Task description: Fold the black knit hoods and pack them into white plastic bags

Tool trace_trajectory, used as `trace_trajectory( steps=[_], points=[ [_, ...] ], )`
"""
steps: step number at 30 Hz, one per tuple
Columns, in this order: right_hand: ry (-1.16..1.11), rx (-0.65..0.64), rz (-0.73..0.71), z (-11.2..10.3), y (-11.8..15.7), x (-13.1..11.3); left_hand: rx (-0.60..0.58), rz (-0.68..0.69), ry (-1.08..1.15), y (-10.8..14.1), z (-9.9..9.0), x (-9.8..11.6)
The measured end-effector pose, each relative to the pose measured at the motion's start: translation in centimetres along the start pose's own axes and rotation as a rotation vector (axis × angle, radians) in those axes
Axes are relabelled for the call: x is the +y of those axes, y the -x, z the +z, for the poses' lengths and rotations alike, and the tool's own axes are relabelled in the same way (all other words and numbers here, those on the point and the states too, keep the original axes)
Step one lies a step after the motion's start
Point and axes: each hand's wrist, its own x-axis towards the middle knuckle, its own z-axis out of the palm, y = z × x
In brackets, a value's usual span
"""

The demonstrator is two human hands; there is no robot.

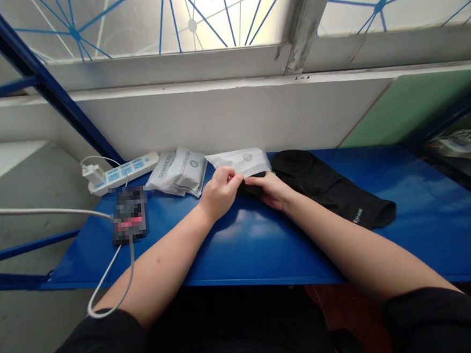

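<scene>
head: hands [219,192] [269,190] grip black sock [325,189], toe pointing right

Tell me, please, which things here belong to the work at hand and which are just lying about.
Part of the work: left hand; right hand; white printed bag; black sock; stack of printed bags.

Just lying about: power strip; blurred device; white cable.

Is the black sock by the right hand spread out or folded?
Spread out: the black sock lies flat and lengthwise on the blue shelf, its end reaching the right hand.
</scene>
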Motion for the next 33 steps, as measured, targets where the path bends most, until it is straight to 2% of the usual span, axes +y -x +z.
trace_trajectory(
  steps=[2,5,10,12,18,23,26,29,33],
  points=[
    [-0.051,0.1,-0.111,0.4,-0.1,0.3,-0.043,0.035,-0.025,-0.1,0.0,0.8],
    [-0.163,0.152,-0.196,1.0,-0.1,0.3,-0.089,-0.01,-0.018,-0.3,0.2,1.6],
    [-0.335,0.131,-0.022,0.9,-0.1,0.4,-0.136,-0.216,-0.07,-0.4,0.3,1.6],
    [-0.363,0.118,-0.004,0.7,-0.3,0.6,-0.158,-0.257,-0.096,-0.3,0.4,2.0],
    [-0.332,0.108,-0.086,0.2,-0.9,1.1,-0.301,-0.093,-0.104,-0.5,0.8,5.7],
    [-0.324,0.053,-0.142,0.7,-0.7,1.1,-0.333,-0.228,-0.243,-1.1,0.2,6.2],
    [-0.258,0.036,-0.089,1.0,-0.5,1.1,-0.37,-0.202,-0.238,-1.0,-0.1,6.4],
    [-0.175,0.043,-0.037,1.1,-0.2,0.8,-0.357,-0.141,-0.137,-0.8,-0.6,7.2],
    [-0.127,0.001,-0.032,1.1,0.1,0.1,-0.216,-0.092,-0.025,-1.1,-2.3,6.5]
  ],
)
